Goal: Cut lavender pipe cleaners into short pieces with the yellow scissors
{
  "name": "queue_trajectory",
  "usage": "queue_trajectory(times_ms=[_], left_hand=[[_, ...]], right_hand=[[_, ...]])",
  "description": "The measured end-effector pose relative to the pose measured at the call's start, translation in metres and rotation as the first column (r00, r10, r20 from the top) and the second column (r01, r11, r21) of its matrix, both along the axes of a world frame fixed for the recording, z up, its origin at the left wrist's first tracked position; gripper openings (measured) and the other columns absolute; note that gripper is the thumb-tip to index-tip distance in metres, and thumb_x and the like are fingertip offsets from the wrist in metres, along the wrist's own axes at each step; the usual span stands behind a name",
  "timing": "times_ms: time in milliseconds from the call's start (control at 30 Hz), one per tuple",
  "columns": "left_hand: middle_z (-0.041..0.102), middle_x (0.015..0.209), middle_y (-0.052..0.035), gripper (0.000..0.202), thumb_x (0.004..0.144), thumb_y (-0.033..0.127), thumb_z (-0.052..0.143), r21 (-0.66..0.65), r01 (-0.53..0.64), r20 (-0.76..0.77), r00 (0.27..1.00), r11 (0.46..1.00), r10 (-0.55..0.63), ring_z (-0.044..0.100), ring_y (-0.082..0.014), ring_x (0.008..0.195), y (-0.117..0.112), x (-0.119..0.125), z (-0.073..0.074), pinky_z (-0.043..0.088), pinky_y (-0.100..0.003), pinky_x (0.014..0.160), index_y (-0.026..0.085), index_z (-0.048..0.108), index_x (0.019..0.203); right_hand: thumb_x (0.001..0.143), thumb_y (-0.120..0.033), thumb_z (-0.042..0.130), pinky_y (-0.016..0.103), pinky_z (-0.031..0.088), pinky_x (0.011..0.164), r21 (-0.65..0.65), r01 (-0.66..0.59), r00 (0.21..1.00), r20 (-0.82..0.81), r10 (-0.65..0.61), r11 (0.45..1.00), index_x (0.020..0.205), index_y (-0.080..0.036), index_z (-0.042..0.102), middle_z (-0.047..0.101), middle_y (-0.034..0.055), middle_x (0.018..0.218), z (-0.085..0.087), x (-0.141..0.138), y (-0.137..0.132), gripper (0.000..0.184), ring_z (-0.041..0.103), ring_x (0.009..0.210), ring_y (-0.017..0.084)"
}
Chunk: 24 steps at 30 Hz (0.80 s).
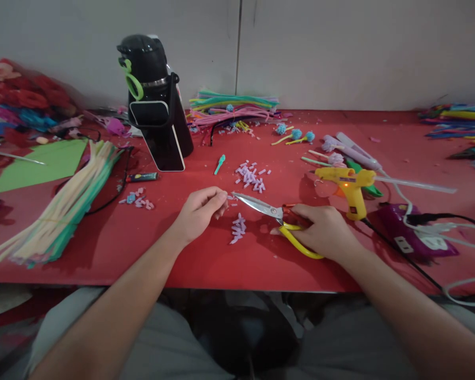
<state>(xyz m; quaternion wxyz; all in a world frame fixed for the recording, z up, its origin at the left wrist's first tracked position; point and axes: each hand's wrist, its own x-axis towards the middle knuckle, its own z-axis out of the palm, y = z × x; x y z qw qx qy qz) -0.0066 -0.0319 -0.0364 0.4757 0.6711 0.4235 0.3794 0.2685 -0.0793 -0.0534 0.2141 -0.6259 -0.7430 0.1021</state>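
Note:
My right hand (320,228) grips the yellow handles of a pair of scissors (266,207), whose blades point left over the red table (221,264). My left hand (201,210) is pinched shut just left of the blade tips, holding a tiny lilac piece I can barely make out. Below the blades lies a small heap of lilac cut bits (238,229). A larger scatter of lilac bits (252,176) lies farther back.
A yellow glue gun (350,189) stands right of my right hand, its cord running to a purple power strip (415,232). A black jug (156,103) stands at the back left. Bundles of pipe cleaners (59,211) lie left, others (233,105) at the back.

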Motion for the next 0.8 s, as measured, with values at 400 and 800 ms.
queue_trajectory(times_ms=[400, 800], left_hand=[[0.053, 0.064, 0.002, 0.034, 0.098, 0.035, 0.05, 0.021, -0.019, -0.033, 0.999, 1.0, 0.02, 0.051, -0.0089, 0.059, -0.0006, 0.0007, -0.0009, 0.041, -0.023, 0.06, 0.017, 0.056, 0.07], [0.054, 0.063, 0.0025, 0.032, 0.097, 0.032, 0.05, -0.041, -0.008, 0.031, 0.999, 0.999, 0.009, 0.051, -0.0076, 0.056, -0.0005, 0.0032, -0.0014, 0.041, -0.022, 0.059, 0.016, 0.058, 0.071]], right_hand=[[0.07, -0.082, 0.057, 0.026, 0.026, 0.05, -0.04, -0.041, 0.999, 0.012, 0.041, 0.998, 0.061, -0.022, 0.04, 0.046, -0.0015, 0.054, 0.0049, -0.001, -0.0014, 0.063, 0.032, 0.049, 0.01], [0.07, -0.081, 0.057, 0.026, 0.027, 0.051, 0.0, -0.017, 0.999, 0.031, 0.017, 1.0, 0.059, -0.021, 0.044, 0.045, -0.0023, 0.052, 0.0005, -0.0007, 0.0012, 0.062, 0.033, 0.048, 0.01]])
